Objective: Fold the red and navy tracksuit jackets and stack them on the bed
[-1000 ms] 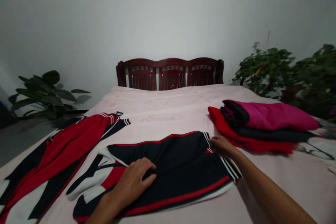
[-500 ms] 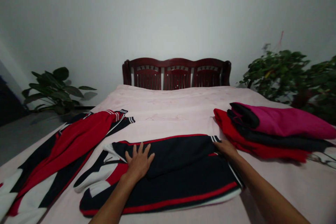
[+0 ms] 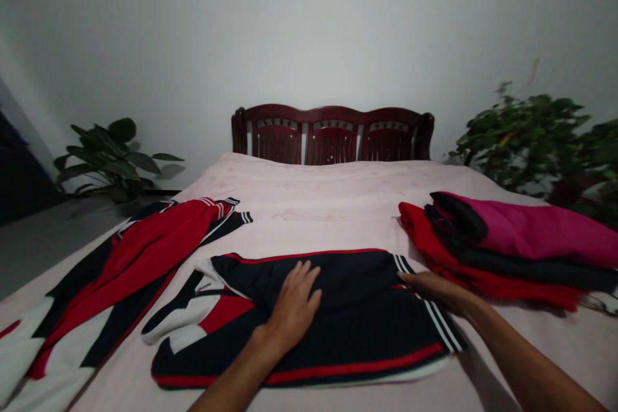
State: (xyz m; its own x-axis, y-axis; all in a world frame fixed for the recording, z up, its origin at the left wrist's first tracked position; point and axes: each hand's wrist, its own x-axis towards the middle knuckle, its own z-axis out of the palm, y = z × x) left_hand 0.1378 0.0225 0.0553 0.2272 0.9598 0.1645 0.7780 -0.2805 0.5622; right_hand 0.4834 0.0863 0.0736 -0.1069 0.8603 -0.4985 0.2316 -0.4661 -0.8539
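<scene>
Jacket (image 3: 367,322) is lying left of the stack (image 3: 545,232), left hand (image 3: 292,309) resting on its middle, fingers slightly apart, right hand (image 3: 437,290) touching its stack-side striped end, can't tell if it's clamping.

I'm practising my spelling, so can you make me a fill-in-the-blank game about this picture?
1. The hand resting on the middle of the dark garment is the person's ____ one.
2. The right hand is at cuffs striped in dark blue and ____.
3. In the folded pile, the lowest layer is coloured ____.
4. The bed cover is coloured pale ____.

Missing words: left; white; red; pink.
</scene>
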